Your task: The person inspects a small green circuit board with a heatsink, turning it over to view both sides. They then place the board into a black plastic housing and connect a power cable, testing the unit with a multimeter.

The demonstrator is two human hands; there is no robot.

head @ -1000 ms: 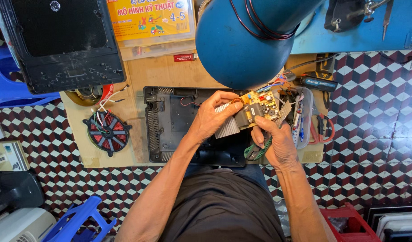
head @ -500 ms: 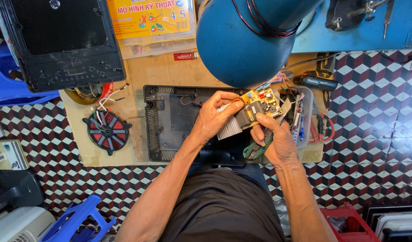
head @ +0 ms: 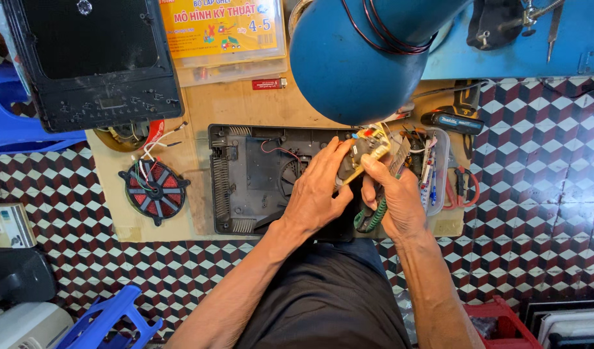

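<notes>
You've got the yellow circuit board [head: 368, 147] pinched between both hands, held up over the right end of the open black appliance base [head: 258, 178], just under the big blue lamp shade [head: 368, 55]. Your left hand [head: 319, 194] grips the board's lower left edge, fingers curled on it; your right hand [head: 397, 197] clamps the right side, thumb on top. A green coiled cord [head: 373, 216] hangs below the right hand, touching it.

Containers: 1 clear plastic tray [head: 439, 168] just right of the board, w/ pens, wires & small parts inside; can't tell the exact count. The appliance base itself holds a round fan & a thin red wire [head: 277, 147]. 1 flat clear box w/ a yellow printed sheet [head: 222, 32] at the desk's [head: 245, 103] top edge.

Counts: 1 board, 1 red copper coil disc [head: 155, 190] on the desk's left part, 1 black top panel [head: 93, 61] above it, 1 red lighter [head: 269, 84], 1 black & teal power tool [head: 455, 119], 1 pair of red-handled pliers [head: 465, 187], 1 blue plastic stool [head: 109, 317] on the tiled floor [head: 542, 194] lower left.

Vs 0.5 s ago: board is tipped more on edge now, less of its face shows; your left thumb has slid further along it. Hands sit at the same spot over the base.
</notes>
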